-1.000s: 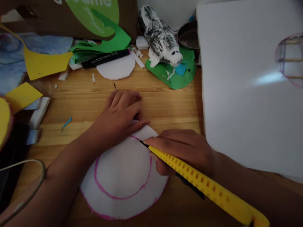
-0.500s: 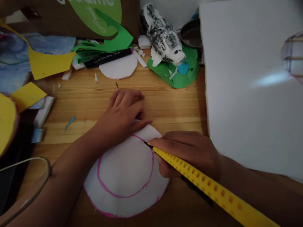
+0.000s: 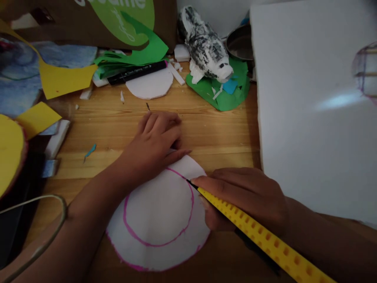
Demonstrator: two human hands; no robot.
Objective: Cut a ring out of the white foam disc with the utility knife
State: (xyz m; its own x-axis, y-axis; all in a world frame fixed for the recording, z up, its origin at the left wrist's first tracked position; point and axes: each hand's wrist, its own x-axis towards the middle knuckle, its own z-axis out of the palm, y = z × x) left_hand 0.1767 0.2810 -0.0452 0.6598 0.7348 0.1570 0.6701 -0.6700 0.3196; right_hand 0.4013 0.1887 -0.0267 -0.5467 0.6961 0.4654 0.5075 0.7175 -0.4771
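Right hand (image 3: 247,198) grips a yellow tool (image 3: 253,227), tip leftward on white disc (image 3: 159,212); left hand (image 3: 156,139), grip released, rests across disc's edge.

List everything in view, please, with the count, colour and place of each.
Disc: one, white, pink ring, front centre
Cutter: one, yellow and black, front right
Table: one, brown, beneath
Marker: one, black, back
Small disc: one, white, by marker
Figure: one, black-and-white, back
Green paper: several, back
Bowl: one, dark, back
Box: one, brown, back left
Blue sheets: count unclear, left
Yellow paper: two, left
Yellow disc: one, left
Scraps: many, white and blue, scattered
Cable: one, pale, front left
Board: one, white, right
Left hand: one, bare, on disc
Right hand: one, bare, grip on cutter
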